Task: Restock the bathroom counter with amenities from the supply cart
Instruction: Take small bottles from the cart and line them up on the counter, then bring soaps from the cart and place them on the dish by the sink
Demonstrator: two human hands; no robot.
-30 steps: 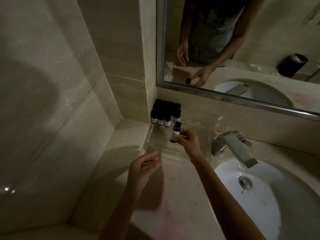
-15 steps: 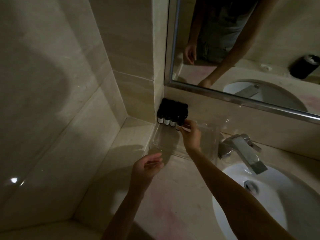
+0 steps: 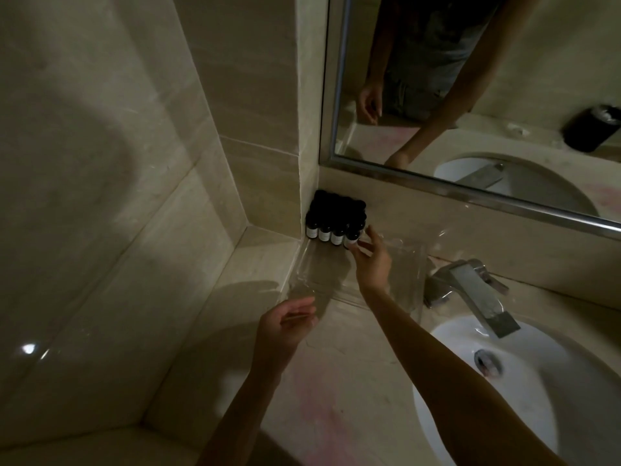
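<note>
A cluster of small dark bottles [image 3: 331, 222] with pale labels stands upright in the back left corner of a clear tray [image 3: 311, 277]. They are packed in tight rows, touching one another, against the corner where the tiled wall [image 3: 134, 163] meets the ledge under the mirror [image 3: 521, 79]. The rest of the tray holds nothing that can be made out in the dim light.

The end bottle [image 3: 350, 236], at the right of the front row, stands on the tray against its neighbour. Your right hand [image 3: 371, 264] reaches over the tray from the right and pinches this bottle between thumb and fingertips.

Your left hand [image 3: 285, 327] hovers lower, just beside the tray's front left corner and well apart from the bottles. Its fingers are loosely curled with the palm turned inward, and it grips nothing.

The tray sits on a pale stone counter [image 3: 336, 398], pushed toward the corner. Just to the right of the tray is a squared metal faucet [image 3: 470, 290], its spout angled over a white oval basin [image 3: 554, 398] set into the counter. The mirror above reflects your arms, the basin and a dark canister [image 3: 593, 127] on the far side.
</note>
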